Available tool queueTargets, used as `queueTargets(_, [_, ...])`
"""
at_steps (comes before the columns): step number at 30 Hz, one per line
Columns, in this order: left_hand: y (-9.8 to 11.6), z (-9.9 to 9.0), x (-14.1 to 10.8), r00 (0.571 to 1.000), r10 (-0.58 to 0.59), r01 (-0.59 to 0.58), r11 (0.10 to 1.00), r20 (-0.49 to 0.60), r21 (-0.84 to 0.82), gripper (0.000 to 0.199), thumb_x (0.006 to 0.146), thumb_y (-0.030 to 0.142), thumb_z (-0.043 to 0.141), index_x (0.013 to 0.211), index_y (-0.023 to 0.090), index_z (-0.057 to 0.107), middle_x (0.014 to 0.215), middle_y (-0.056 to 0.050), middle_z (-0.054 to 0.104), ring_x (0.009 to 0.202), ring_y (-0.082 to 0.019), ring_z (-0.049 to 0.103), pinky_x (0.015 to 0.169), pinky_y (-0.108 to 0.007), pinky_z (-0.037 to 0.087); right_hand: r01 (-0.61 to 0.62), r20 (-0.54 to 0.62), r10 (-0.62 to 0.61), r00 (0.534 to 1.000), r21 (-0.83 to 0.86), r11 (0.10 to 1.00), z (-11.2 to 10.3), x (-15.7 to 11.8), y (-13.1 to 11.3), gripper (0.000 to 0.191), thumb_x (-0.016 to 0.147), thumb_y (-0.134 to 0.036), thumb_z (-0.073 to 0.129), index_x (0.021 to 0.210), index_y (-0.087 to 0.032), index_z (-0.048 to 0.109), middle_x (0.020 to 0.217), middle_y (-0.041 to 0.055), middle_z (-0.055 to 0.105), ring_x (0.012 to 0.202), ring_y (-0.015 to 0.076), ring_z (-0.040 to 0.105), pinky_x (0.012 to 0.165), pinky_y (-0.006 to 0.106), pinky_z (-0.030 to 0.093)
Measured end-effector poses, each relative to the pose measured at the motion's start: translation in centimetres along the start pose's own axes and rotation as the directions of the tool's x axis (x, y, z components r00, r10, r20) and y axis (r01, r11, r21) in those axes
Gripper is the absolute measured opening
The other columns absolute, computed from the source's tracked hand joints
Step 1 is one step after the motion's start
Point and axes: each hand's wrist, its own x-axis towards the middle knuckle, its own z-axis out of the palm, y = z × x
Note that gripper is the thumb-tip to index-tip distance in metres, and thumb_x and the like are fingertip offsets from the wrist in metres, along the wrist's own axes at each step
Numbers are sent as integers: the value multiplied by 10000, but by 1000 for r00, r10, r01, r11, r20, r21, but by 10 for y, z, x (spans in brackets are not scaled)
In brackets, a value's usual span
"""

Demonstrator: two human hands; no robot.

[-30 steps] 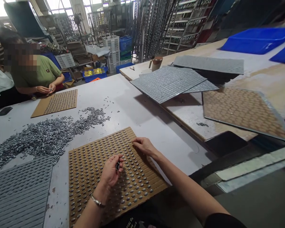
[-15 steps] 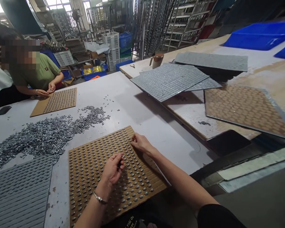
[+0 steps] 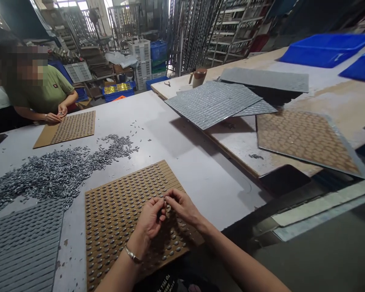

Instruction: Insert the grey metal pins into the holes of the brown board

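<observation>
Lower centre of frame: left hand (image 3: 150, 217) and right hand (image 3: 182, 207) meeting fingertip to fingertip above brown slotted board (image 3: 124, 219), pinching small dark metal pieces (image 3: 162, 209) between them; exact grip of each unclear. Pieces too small to tell long axis or heading. Loose heap of grey pieces (image 3: 54, 172) spread at middle left, well apart from both hands.

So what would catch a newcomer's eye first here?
The big grey heap of small metal pieces spread over the table's left. Then the brown slotted board in front, where the left hand and right hand meet. Grey ribbed sheets overhang the next bench.
</observation>
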Motion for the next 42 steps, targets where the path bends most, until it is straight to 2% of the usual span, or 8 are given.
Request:
queueTargets(5, [1, -4, -3, 995, 9, -10, 1000, -96, -9, 151, 781, 173, 684, 896, 98, 622, 801, -69, 622, 584, -75, 529, 467, -162, 415, -115, -114, 127, 985, 106, 988, -23, 21, 11, 253, 849, -438, 521, 874, -191, 565, 774, 19, 638, 626, 143, 586, 537, 258, 503])
queueTargets(10, [8, -13, -6, 993, 53, -51, 998, -104, 20, 164, 788, 155, 661, 922, 113, 577, 779, -67, 633, 547, -76, 513, 416, -149, 363, -45, -67, 25, 997, -318, 947, -41, 41, 23, 196, 813, -266, 528, 916, -190, 676, 832, 27, 687, 738, 164, 615, 704, 296, 502])
queueTargets(18, [8, -18, -8, 993, 59, -55, 998, -100, 40, 285, 688, 260, 808, 768, 111, 578, 753, -37, 618, 517, -30, 466, 410, -112, 354, 99, 27, -104, 994, -612, 785, -33, 55, 32, 132, 835, -164, 533, 878, -182, 657, 915, 53, 662, 851, 169, 589, 810, 283, 446])
queueTargets(22, [9, -19, -4, 989, 50, -55, 998, -136, -35, 130, 744, 107, 733, 840, 80, 649, 816, -76, 638, 602, -54, 537, 484, -120, 441, 51, 33, -39, 999, -655, 754, -30, 59, 30, 124, 858, -174, 528, 874, -187, 650, 929, 48, 659, 868, 158, 586, 807, 256, 430])
queueTargets(27, [11, -16, -1, 991, 19, -26, 998, -130, -54, 178, 767, 1, 648, 932, 66, 660, 854, -92, 631, 652, -72, 569, 532, -136, 480, -17, 17, 41, 999, -704, 710, -29, 65, 27, 125, 851, -197, 530, 826, -205, 652, 911, 36, 678, 859, 163, 595, 758, 244, 410])
queueTargets(33, [6, -12, 5, 997, 17, -21, 998, -77, -51, 156, 751, 140, 740, 822, 97, 608, 751, -31, 580, 574, -43, 505, 449, -108, 407, -74, -98, 19, 995, -594, 801, -28, 60, 22, 137, 812, -186, 562, 939, -191, 612, 793, 13, 670, 706, 155, 574, 654, 253, 409])
queueTargets(37, [-1, -7, 7, 999, 35, -37, 999, -34, -39, 321, 654, 251, 834, 793, 110, 581, 716, -4, 554, 533, -32, 456, 391, -106, 323, 83, 2, -87, 996, -321, 943, -20, 29, 11, 122, 853, -270, 565, 872, -186, 652, 798, 7, 681, 715, 141, 596, 653, 243, 447])
queueTargets(42, [-10, 0, 7, 998, 67, -66, 997, -9, 50, 391, 598, 307, 863, 790, 100, 592, 676, 17, 520, 516, -29, 428, 383, -118, 290, 79, 15, -78, 997, -185, 979, -11, -1, 0, 137, 867, -279, 577, 841, -182, 670, 772, 7, 690, 716, 137, 615, 665, 242, 464])
